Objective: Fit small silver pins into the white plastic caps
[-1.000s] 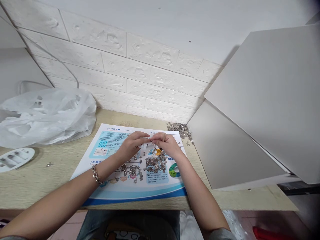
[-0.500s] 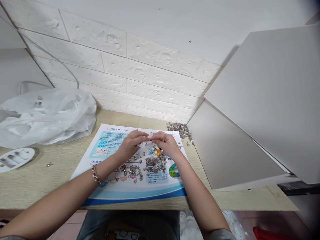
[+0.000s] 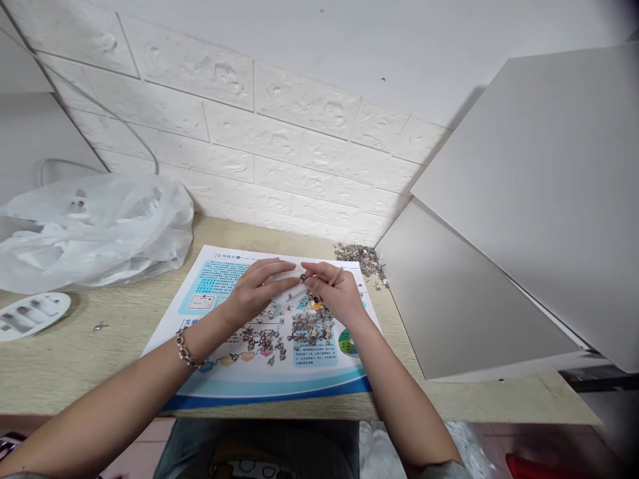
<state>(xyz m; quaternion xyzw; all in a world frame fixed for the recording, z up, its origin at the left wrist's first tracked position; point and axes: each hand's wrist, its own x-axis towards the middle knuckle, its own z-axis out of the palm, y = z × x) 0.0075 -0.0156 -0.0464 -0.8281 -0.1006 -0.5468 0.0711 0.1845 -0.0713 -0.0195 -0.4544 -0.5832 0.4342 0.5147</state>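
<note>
Above the printed sheet, my left hand and my right hand meet at their fingertips. My left hand is closed, thumb against fingers, on a white piece that is mostly hidden. A tiny metal part sits in the pinch of my right thumb and forefinger, touching or close to the left fingertips. Across the right fingers lies a slim pale thing whose kind I cannot make out. Below the hands, small silvery metal parts are spread over the sheet in loose clusters.
At the left stand a translucent plastic bag of white pieces and a white oval plate with slots. One metal part lies nearby. Another metal heap rests by the brick-patterned wall. Grey panels lean at the right.
The white piece, seen in my left fingers before, has turned and is now largely hidden. My left fingers have straightened, and the metal part shows between the fingertips.
</note>
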